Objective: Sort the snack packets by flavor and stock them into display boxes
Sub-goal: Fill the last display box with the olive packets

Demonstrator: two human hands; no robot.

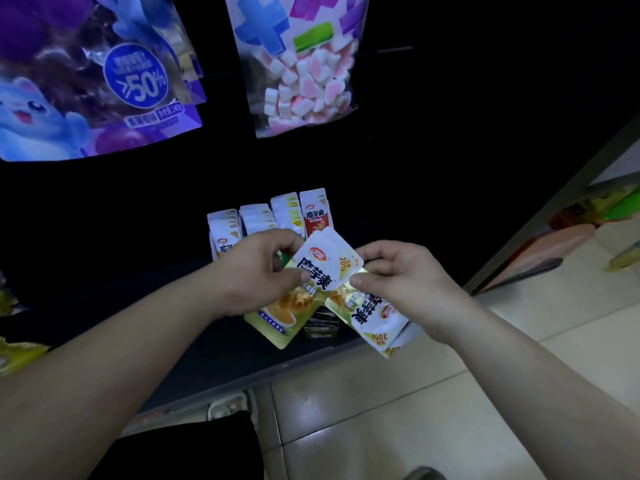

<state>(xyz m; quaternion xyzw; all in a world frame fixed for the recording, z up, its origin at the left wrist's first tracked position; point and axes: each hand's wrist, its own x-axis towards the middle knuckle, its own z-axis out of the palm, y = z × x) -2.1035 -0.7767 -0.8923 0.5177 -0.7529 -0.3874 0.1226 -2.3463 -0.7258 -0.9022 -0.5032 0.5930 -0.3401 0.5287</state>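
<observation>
Above dark shelf: left grip pinches glossy rectangular foil packet; right grip holds flat packet bundle.

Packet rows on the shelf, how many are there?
4, side by side: left row, second row, third row, red-fronted right row. Their lower parts are hidden; more may be too.
</observation>
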